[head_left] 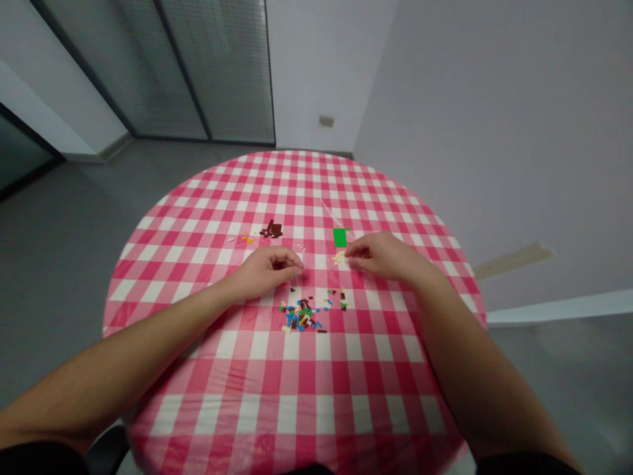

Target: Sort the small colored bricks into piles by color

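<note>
My left hand [270, 269] hovers above the table's middle, its thumb and forefinger closed together; whatever they pinch is too small to make out. Several tiny clear or white pieces [301, 248] lie just beyond its fingertips. At a small pile of cream toy bricks [339, 258], my right hand [378, 256] has its fingertips drawn together at the pile's right edge, and what is between them is hidden. A green plate [340, 237] lies right behind that pile. Nearer to me, between the hands, is a mixed heap of blue, brown, green and cream bricks [301, 316].
Dark brown bricks [271, 229] are gathered beyond my left hand, with a few yellow pieces [247, 238] beside them. A red-and-white checked cloth [316, 376] covers the round table. Walls stand behind and to the right; glass panels [222, 72] are at the back left.
</note>
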{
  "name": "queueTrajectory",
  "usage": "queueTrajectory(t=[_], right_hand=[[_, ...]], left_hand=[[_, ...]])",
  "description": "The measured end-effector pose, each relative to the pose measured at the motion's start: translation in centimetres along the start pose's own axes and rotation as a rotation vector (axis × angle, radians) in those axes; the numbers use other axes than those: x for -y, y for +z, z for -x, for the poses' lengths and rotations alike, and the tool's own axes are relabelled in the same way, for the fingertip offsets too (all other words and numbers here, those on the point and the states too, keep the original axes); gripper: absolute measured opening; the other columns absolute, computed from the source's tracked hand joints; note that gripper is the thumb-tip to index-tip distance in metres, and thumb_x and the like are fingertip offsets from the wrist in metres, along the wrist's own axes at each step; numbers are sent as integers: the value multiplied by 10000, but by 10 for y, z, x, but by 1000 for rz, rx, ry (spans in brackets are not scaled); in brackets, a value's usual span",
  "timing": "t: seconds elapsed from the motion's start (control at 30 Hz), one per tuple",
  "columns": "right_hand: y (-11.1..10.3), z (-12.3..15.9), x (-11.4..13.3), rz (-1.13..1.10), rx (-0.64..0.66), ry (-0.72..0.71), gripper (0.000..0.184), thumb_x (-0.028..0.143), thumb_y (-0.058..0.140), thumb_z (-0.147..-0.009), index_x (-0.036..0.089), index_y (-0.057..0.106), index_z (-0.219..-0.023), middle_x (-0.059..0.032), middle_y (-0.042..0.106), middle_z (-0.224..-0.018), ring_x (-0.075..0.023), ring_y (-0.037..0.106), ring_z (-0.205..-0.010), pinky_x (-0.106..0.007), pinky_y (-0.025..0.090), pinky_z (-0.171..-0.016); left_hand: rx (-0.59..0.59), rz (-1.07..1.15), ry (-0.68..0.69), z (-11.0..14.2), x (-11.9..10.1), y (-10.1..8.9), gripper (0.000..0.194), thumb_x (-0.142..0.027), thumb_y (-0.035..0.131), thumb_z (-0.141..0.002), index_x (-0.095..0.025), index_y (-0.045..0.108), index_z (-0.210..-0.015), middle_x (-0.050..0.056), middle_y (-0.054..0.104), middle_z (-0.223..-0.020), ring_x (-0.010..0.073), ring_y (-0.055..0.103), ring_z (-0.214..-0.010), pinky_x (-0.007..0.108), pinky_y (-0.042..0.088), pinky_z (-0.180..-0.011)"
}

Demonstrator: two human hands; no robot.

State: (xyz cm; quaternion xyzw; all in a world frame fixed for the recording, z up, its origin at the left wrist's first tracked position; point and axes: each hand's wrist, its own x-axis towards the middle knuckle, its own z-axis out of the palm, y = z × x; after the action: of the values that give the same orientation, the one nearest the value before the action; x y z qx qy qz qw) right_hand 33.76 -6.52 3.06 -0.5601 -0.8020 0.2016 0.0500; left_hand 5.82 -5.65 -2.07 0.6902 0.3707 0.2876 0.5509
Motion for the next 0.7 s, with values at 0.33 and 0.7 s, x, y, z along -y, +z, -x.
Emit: queueTrajectory(t=[0.33,0.7], right_hand=[[16,4,22,-32,379,-210,311,14,635,-717,209,810,-884,-31,783,-840,-153,664,-691,-253,445,-622],[27,-3,46,-341,29,-243,202,92,621,-804,186,770,-903,-25,774,-834,-135,679,-721,-236,478,-675]], left_hand=[[12,-4,0,0,-1,1,129,-289,712,-799,-164,687,-820,39,721,-746,137,660,-657,267,520,-633],[87,-76,92,3,-9,4,145,-298,711,-786,-170,726,-852,57,746,-804,160,671,-733,296,531,-704]])
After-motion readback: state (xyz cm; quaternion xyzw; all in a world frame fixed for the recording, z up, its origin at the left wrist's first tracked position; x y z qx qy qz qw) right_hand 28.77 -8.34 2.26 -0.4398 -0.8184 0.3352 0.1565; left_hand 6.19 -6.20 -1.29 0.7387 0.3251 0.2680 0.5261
